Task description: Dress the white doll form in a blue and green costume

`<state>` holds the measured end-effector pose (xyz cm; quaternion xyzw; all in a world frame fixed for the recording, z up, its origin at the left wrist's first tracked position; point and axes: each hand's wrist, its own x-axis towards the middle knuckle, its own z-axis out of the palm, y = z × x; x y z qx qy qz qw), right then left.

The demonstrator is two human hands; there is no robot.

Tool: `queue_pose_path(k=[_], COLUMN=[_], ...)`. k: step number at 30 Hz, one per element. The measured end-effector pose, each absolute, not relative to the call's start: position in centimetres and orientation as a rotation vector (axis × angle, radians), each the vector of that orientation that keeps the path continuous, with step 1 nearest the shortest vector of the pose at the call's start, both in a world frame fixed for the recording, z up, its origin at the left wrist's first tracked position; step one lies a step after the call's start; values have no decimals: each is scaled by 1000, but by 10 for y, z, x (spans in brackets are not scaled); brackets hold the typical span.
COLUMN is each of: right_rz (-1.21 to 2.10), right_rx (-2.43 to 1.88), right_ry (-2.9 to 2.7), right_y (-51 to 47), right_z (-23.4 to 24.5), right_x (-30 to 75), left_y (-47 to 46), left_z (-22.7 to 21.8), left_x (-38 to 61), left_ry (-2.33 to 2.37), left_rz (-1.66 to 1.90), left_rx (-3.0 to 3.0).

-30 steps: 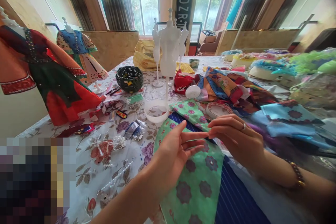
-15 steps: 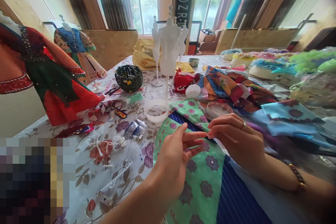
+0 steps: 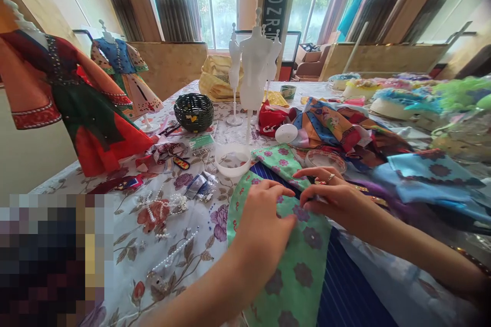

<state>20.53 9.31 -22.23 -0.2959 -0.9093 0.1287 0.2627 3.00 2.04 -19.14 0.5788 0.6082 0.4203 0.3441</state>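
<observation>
A green garment piece [image 3: 303,245] with dark flower shapes and a dark blue pinstriped part [image 3: 341,286] lies before me. My left hand [image 3: 264,225] rests on the green cloth, palm down, fingers bent and thumb held apart from them. Just right of it, my right hand [image 3: 337,191], with a ring on one finger, bends low over the cloth near the dark blue edge. Its thumb and a finger come close together at the fabric; anything between them is too small to make out. Its index finger stretches forward. A small pearl-like bead [image 3: 312,237] sits on one flower.
Left lie pearl strings [image 3: 174,253] and small packets [image 3: 201,186]. A white ring-shaped base [image 3: 232,161] carries a bare dress form [image 3: 256,69]. Behind are a dark woven basket [image 3: 194,112] and dressed doll forms [image 3: 82,97]. Colourful cloth [image 3: 333,125] and decorated hats [image 3: 395,102] fill the right.
My right hand has come down from my left fingertips onto the cloth, its index finger now lifted apart. My left hand has turned palm down, its extended fingers now bent onto the fabric.
</observation>
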Motion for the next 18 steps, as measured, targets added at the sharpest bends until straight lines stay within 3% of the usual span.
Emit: queue_pose_path(k=[6, 18], right_rz=[242, 242], right_rx=[-760, -759], right_ry=[-2502, -2539], right_y=[93, 90], right_z=[-227, -227], right_x=[205, 201], left_y=[17, 18], left_z=[-200, -196], left_x=[24, 28], left_ry=[1538, 1636], left_rz=[1062, 668], left_rx=[1722, 1884])
